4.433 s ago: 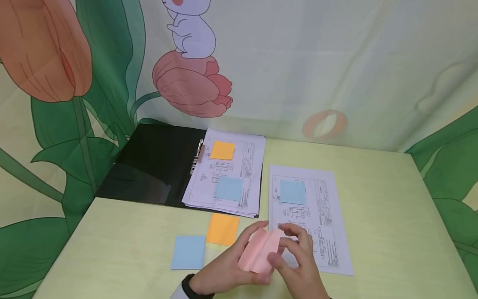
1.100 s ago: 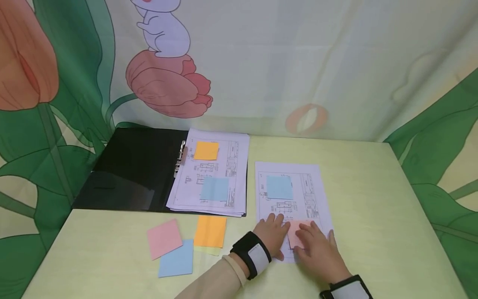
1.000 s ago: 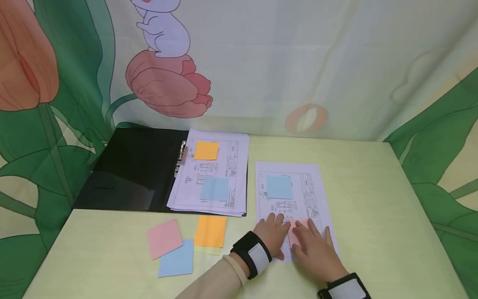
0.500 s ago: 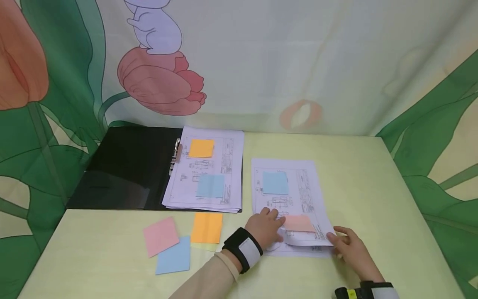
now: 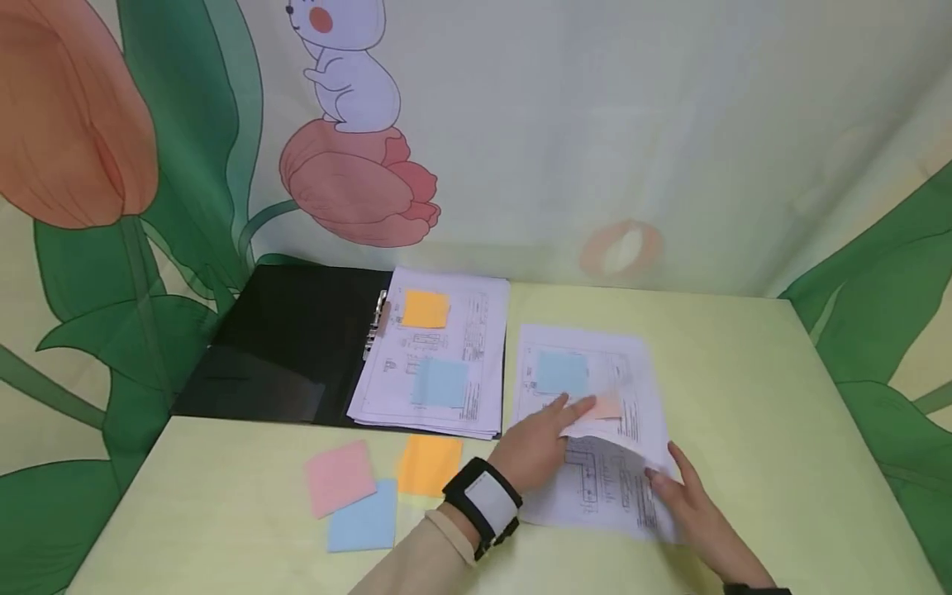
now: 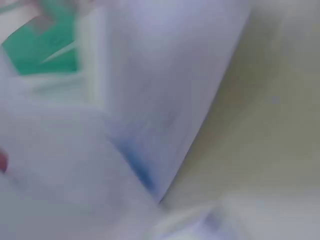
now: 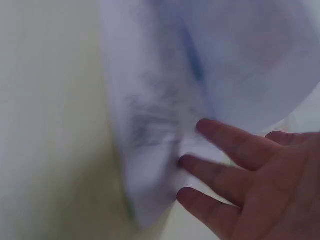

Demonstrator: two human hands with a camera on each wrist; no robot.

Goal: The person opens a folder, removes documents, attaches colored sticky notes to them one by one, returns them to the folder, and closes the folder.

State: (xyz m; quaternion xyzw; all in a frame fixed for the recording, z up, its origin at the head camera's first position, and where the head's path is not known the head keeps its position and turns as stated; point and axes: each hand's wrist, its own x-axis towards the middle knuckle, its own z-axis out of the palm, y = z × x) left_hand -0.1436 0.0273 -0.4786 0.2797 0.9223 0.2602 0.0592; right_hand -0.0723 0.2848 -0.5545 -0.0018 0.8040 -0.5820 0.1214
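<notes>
A printed drawing sheet (image 5: 632, 421) bends upward along its lower edge, over a second printed sheet (image 5: 606, 496) lying on the table. My left hand (image 5: 531, 446) holds the upper sheet's lower left, index finger stretched on top and thumb out of sight. With thumb and fingers, my right hand (image 5: 692, 496) pinches its lower right edge; the right wrist view shows the extended fingers (image 7: 225, 175) against the paper. A blue sticky note (image 5: 561, 373) and a pink sticky note (image 5: 606, 406) are on the upper sheet. The left wrist view is blurred paper (image 6: 165, 90).
An open black binder (image 5: 290, 339) lies left, its papers (image 5: 387, 397) carrying an orange note (image 5: 426, 309) and a blue note (image 5: 440, 383). In front lie pink notes (image 5: 340, 479), blue notes (image 5: 363, 521) and orange notes (image 5: 430, 465). A printed curtain (image 5: 521, 165) hangs behind.
The pink note went from my hands onto the upper sheet. My right hand left the note for the sheet's lower right edge, which has risen. My left hand moved up and right.
</notes>
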